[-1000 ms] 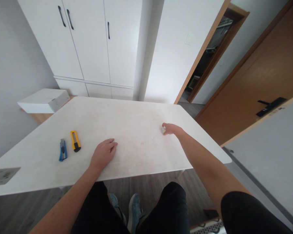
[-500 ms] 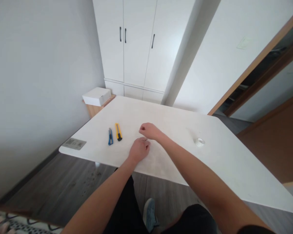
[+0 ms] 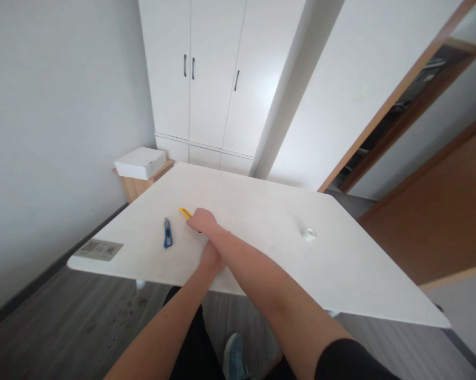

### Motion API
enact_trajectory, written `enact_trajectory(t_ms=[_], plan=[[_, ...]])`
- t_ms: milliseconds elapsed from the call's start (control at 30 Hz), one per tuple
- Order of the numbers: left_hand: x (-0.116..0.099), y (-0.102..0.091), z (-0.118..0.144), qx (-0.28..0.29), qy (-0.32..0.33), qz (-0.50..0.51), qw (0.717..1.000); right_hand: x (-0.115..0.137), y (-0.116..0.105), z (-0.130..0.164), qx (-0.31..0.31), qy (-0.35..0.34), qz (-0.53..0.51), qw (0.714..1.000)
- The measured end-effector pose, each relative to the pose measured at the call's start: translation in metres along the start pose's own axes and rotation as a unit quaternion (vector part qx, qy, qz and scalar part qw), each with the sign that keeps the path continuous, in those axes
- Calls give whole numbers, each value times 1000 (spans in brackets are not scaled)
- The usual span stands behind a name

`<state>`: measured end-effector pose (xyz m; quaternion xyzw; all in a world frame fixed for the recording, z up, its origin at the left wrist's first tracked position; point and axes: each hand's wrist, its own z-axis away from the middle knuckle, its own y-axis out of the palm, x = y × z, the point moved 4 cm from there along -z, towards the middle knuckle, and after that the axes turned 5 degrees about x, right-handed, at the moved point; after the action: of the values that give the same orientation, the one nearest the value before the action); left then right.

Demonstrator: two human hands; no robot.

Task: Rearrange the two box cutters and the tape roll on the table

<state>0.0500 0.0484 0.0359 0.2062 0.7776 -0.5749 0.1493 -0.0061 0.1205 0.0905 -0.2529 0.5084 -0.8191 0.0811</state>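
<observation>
White and bare for the most part, one table [image 3: 261, 211] filled the middle of the frame. Left of centre lay a yellow knife [image 3: 185, 212], only its far tip showing past the right hand [image 3: 201, 221], which was laid over it with the fingers curled down; whether they actually gripped the knife could not be told. The left hand [image 3: 211, 258] sat just below, at the near table edge, mostly hidden beneath the right forearm, so its state could not be told either. One blue knife [image 3: 167, 233] lay just left of the yellow one, apart from both hands. One small clear tape roll [image 3: 309, 234] rested well apart to the right of centre. One grey label [image 3: 99, 249] lay at the table's lower-left corner. Beyond, at centre left, one white box [image 3: 140, 162] sat on a wooden stand [image 3: 137, 184], with three white cupboard doors [image 3: 206, 74] at the upper centre.
</observation>
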Motion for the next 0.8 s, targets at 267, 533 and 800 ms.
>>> enact_trajectory(t_ms=[267,533,800], plan=[[-3,2,-3,12,86,-36,996,-247,-74,126,-97,56,130,985],[-3,1,-3,7,93,-48,994,-399,-72,228,-127,157,120,972],[-1,1,-1,11,91,-51,994,-406,-59,215,-122,159,105,974]])
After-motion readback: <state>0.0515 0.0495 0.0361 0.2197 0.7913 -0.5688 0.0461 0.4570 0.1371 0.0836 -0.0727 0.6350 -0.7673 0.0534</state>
